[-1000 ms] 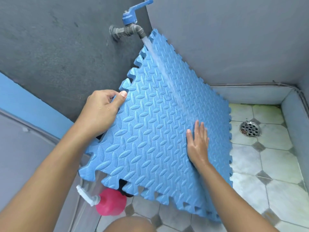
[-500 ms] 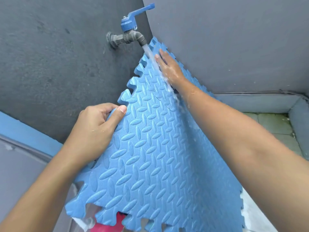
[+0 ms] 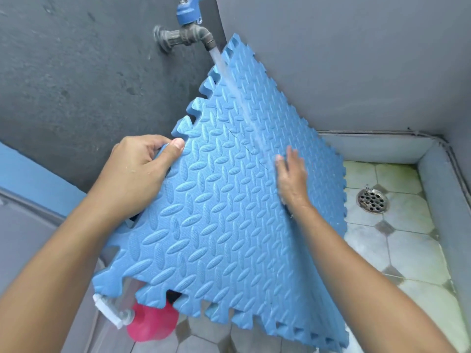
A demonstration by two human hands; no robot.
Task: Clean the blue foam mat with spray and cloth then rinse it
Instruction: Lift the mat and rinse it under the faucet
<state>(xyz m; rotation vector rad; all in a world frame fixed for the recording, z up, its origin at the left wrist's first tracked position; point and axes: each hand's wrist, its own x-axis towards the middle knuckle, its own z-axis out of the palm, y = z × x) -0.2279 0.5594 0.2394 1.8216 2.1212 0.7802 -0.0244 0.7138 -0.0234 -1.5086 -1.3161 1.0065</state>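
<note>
Gripping the mat [image 3: 216, 225] by its left edge: left hand [image 3: 137, 174], thumb on front | right hand [image 3: 293, 179] flat, fingers straight, on the wet face, blurred | mat tilted, top corner under the running tap [image 3: 188, 34] at the wall corner | pink bottle [image 3: 153, 324] below its lower edge | drain [image 3: 372, 201] in the tiled floor [image 3: 407, 250], right.

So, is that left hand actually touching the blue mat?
Touching. The head view shows the left hand gripping the blue mat at its notched edge, thumb pressed on the top face.
</note>
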